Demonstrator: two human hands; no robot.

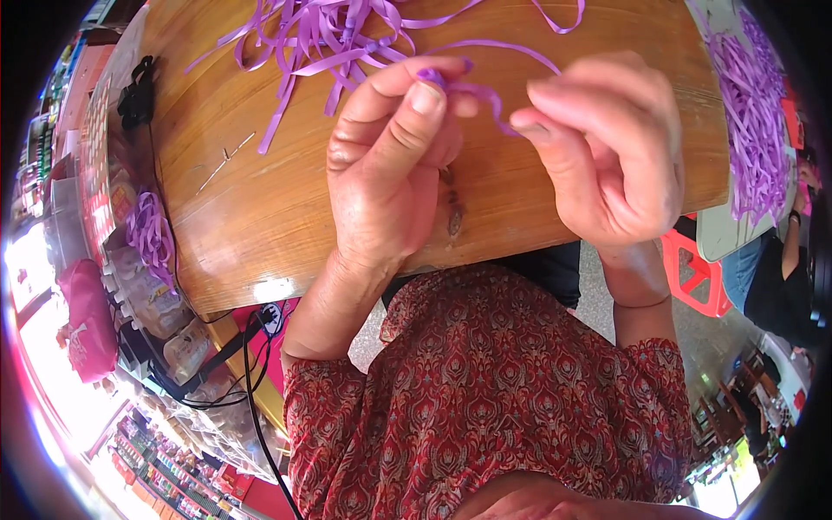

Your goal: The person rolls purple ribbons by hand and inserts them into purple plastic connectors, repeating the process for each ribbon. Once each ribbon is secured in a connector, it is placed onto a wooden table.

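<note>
My left hand (390,147) is raised over the wooden table (260,199), pinching a bunched, knotted part of a purple ribbon (496,106) between thumb and forefinger. A short wavy length of that ribbon runs right to the thumb tip of my right hand (611,143). The right hand's fingers are curled, with thumb and forefinger close together at the ribbon's end; their exact contact is partly hidden. Behind both hands lies a tangled heap of purple ribbons (334,30), some with small knots. One long strand arcs from it toward the right hand.
A thin metal tool (227,161) lies on the table's left, near a black cable bundle (137,95). More purple ribbons hang at the left (152,232) and pile up at the right (752,121). A red stool (698,277) and another person's arm (791,243) are at the right.
</note>
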